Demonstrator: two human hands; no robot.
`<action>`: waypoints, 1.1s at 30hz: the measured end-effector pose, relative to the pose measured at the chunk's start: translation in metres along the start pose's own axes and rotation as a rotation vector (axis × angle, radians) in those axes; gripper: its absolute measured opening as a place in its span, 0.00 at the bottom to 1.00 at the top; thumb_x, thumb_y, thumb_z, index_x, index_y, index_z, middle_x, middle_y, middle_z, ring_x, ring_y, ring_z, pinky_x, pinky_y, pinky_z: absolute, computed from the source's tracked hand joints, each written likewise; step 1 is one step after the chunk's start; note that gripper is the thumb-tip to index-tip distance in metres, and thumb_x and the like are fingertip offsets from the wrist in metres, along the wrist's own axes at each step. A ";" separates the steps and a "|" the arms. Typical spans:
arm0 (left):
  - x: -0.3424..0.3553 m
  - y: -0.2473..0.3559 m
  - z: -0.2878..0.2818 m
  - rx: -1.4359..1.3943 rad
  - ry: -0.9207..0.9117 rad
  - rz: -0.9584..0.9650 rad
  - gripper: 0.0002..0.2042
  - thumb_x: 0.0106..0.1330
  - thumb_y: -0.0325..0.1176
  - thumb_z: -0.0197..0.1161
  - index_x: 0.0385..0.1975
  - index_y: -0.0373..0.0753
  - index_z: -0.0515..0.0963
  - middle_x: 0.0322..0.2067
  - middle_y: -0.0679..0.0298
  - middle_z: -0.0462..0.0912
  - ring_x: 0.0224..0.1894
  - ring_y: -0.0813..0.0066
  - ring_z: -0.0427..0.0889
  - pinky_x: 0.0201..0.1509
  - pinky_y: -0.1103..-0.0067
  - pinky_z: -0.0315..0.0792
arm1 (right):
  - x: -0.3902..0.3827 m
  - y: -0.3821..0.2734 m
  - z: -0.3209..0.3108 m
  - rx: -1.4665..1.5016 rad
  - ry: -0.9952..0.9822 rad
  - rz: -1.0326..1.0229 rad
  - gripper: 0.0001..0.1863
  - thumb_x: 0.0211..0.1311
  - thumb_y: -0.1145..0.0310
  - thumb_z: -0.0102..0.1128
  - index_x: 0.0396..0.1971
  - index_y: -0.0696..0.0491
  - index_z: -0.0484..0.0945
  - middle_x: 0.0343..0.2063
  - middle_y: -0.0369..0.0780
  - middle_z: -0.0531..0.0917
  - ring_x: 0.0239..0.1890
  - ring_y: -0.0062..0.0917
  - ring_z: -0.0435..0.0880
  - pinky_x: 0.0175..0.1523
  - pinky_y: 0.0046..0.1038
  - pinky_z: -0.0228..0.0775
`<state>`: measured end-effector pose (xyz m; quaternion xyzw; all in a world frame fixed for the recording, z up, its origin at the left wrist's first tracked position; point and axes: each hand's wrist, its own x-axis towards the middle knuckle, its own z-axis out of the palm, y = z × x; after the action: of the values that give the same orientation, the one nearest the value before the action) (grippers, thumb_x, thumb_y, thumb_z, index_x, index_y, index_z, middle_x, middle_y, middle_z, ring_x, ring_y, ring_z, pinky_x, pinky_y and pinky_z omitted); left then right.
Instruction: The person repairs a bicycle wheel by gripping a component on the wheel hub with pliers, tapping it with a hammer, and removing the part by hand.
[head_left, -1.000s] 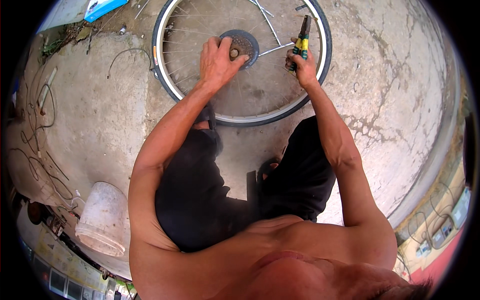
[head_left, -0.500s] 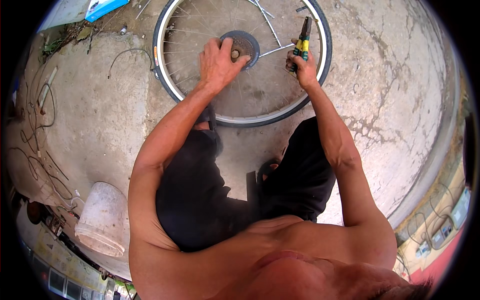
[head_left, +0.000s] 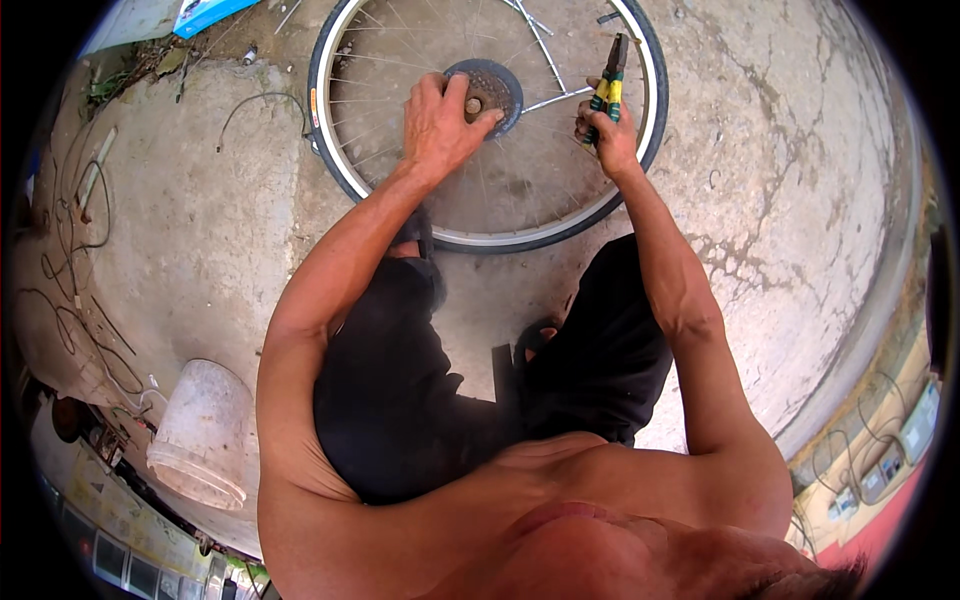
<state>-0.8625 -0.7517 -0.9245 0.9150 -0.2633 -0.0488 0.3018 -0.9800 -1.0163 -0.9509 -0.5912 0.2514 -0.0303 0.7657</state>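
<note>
- Bike wheel lies flat on the concrete floor, just ahead of the knees.
- Left hand grips the round hub at the wheel's centre, fingers curled over its rim.
- Right hand is closed around pliers with green-yellow handles, held above the spokes near the right rim.
- White bucket stands lower left, well apart.
- Loose wires lie along the left edge.
</note>
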 end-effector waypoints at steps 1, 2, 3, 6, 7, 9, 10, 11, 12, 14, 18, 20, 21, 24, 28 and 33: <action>0.000 0.000 0.000 -0.005 -0.012 0.017 0.30 0.57 0.52 0.77 0.53 0.39 0.78 0.52 0.47 0.75 0.57 0.46 0.73 0.59 0.56 0.70 | 0.000 0.000 0.000 -0.013 0.004 0.003 0.28 0.64 0.76 0.56 0.66 0.56 0.69 0.31 0.36 0.78 0.28 0.21 0.77 0.36 0.27 0.74; 0.001 -0.001 0.000 -0.004 -0.012 0.017 0.30 0.57 0.52 0.77 0.53 0.39 0.78 0.52 0.47 0.75 0.57 0.46 0.73 0.59 0.56 0.70 | 0.000 0.000 -0.001 -0.012 0.005 0.003 0.28 0.64 0.76 0.56 0.66 0.56 0.69 0.31 0.36 0.78 0.28 0.21 0.77 0.36 0.27 0.74; 0.001 -0.001 0.000 0.002 -0.016 0.025 0.30 0.56 0.53 0.77 0.52 0.38 0.78 0.52 0.48 0.75 0.57 0.46 0.73 0.59 0.56 0.70 | 0.000 0.000 -0.001 -0.013 0.004 0.005 0.28 0.64 0.75 0.56 0.66 0.56 0.69 0.31 0.36 0.78 0.28 0.21 0.77 0.36 0.27 0.75; 0.003 0.000 -0.003 0.020 -0.015 0.021 0.30 0.57 0.54 0.77 0.51 0.38 0.78 0.50 0.48 0.75 0.55 0.46 0.74 0.58 0.56 0.70 | 0.000 0.000 -0.001 -0.006 0.003 0.009 0.28 0.64 0.75 0.56 0.66 0.56 0.69 0.32 0.36 0.78 0.28 0.21 0.77 0.37 0.27 0.75; 0.004 0.003 -0.005 0.028 -0.012 0.011 0.30 0.57 0.54 0.76 0.51 0.37 0.78 0.49 0.48 0.75 0.55 0.45 0.75 0.58 0.56 0.71 | 0.000 0.001 -0.002 -0.001 0.006 0.012 0.28 0.64 0.75 0.56 0.66 0.56 0.69 0.32 0.36 0.78 0.28 0.21 0.77 0.37 0.27 0.75; 0.007 0.013 -0.008 0.031 -0.054 -0.083 0.30 0.58 0.55 0.76 0.50 0.37 0.78 0.49 0.47 0.76 0.54 0.44 0.76 0.57 0.55 0.71 | -0.001 0.002 -0.005 0.003 0.006 0.010 0.28 0.64 0.76 0.56 0.66 0.56 0.69 0.32 0.36 0.78 0.28 0.21 0.77 0.37 0.27 0.75; 0.007 0.016 -0.009 0.038 -0.094 -0.178 0.30 0.58 0.56 0.75 0.50 0.37 0.78 0.48 0.46 0.76 0.53 0.44 0.76 0.57 0.54 0.71 | 0.000 0.001 -0.004 0.009 0.001 0.006 0.28 0.64 0.76 0.56 0.66 0.56 0.68 0.32 0.36 0.78 0.28 0.21 0.77 0.37 0.27 0.75; 0.007 0.016 -0.009 0.038 -0.093 -0.177 0.30 0.58 0.56 0.75 0.50 0.37 0.78 0.48 0.46 0.76 0.53 0.44 0.76 0.57 0.54 0.71 | 0.000 0.001 -0.004 0.010 0.001 0.006 0.28 0.64 0.76 0.56 0.66 0.56 0.68 0.32 0.36 0.78 0.28 0.21 0.77 0.37 0.27 0.75; 0.007 0.016 -0.008 0.053 -0.090 -0.158 0.30 0.59 0.56 0.74 0.50 0.37 0.78 0.48 0.45 0.76 0.53 0.43 0.77 0.56 0.54 0.71 | 0.000 0.002 -0.004 0.014 -0.001 0.005 0.28 0.64 0.76 0.56 0.66 0.56 0.68 0.31 0.36 0.78 0.28 0.21 0.78 0.37 0.27 0.75; 0.005 0.014 -0.006 0.071 -0.085 -0.139 0.31 0.59 0.57 0.74 0.50 0.37 0.78 0.48 0.45 0.76 0.53 0.43 0.77 0.56 0.54 0.71 | 0.000 0.000 -0.001 0.020 -0.004 0.004 0.28 0.64 0.76 0.56 0.66 0.56 0.68 0.31 0.36 0.78 0.28 0.21 0.78 0.37 0.27 0.75; 0.006 0.013 -0.006 0.069 -0.096 -0.120 0.31 0.59 0.58 0.74 0.50 0.37 0.77 0.48 0.45 0.76 0.54 0.43 0.77 0.56 0.54 0.71 | -0.001 -0.001 0.000 0.010 0.000 0.006 0.28 0.64 0.76 0.55 0.65 0.56 0.68 0.31 0.36 0.78 0.28 0.22 0.78 0.37 0.27 0.75; 0.008 0.015 -0.008 0.065 -0.114 -0.134 0.31 0.59 0.58 0.74 0.50 0.37 0.77 0.48 0.45 0.75 0.54 0.43 0.76 0.56 0.54 0.71 | -0.001 -0.001 -0.002 0.013 -0.001 0.007 0.28 0.64 0.76 0.55 0.65 0.56 0.68 0.31 0.36 0.78 0.28 0.22 0.78 0.37 0.27 0.75; 0.008 0.016 -0.009 0.076 -0.118 -0.135 0.31 0.58 0.57 0.74 0.50 0.37 0.77 0.48 0.45 0.75 0.54 0.44 0.76 0.57 0.54 0.71 | -0.001 -0.001 -0.003 0.013 0.005 0.015 0.28 0.64 0.76 0.56 0.65 0.56 0.68 0.31 0.36 0.78 0.28 0.22 0.78 0.37 0.27 0.75; 0.004 0.013 -0.014 0.081 -0.127 -0.109 0.31 0.58 0.57 0.75 0.51 0.37 0.77 0.49 0.46 0.75 0.55 0.45 0.76 0.57 0.55 0.70 | -0.001 0.000 -0.001 0.028 0.001 0.016 0.28 0.64 0.76 0.56 0.65 0.56 0.69 0.32 0.36 0.78 0.28 0.22 0.78 0.37 0.27 0.75; -0.001 0.002 -0.017 0.102 -0.136 -0.029 0.35 0.57 0.57 0.77 0.56 0.38 0.76 0.50 0.46 0.76 0.51 0.43 0.80 0.54 0.55 0.75 | 0.001 0.000 -0.004 0.014 -0.002 0.016 0.28 0.64 0.76 0.56 0.65 0.56 0.69 0.32 0.37 0.78 0.28 0.22 0.78 0.37 0.27 0.75; -0.003 0.006 -0.014 0.059 -0.146 -0.078 0.30 0.56 0.53 0.78 0.51 0.40 0.77 0.49 0.49 0.75 0.53 0.46 0.77 0.56 0.55 0.70 | -0.001 -0.001 -0.003 0.015 -0.014 0.005 0.28 0.64 0.76 0.56 0.66 0.56 0.69 0.32 0.37 0.79 0.28 0.22 0.79 0.37 0.27 0.75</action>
<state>-0.8641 -0.7464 -0.9098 0.9270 -0.2503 -0.1195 0.2525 -0.9820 -1.0190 -0.9503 -0.5851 0.2474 -0.0261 0.7718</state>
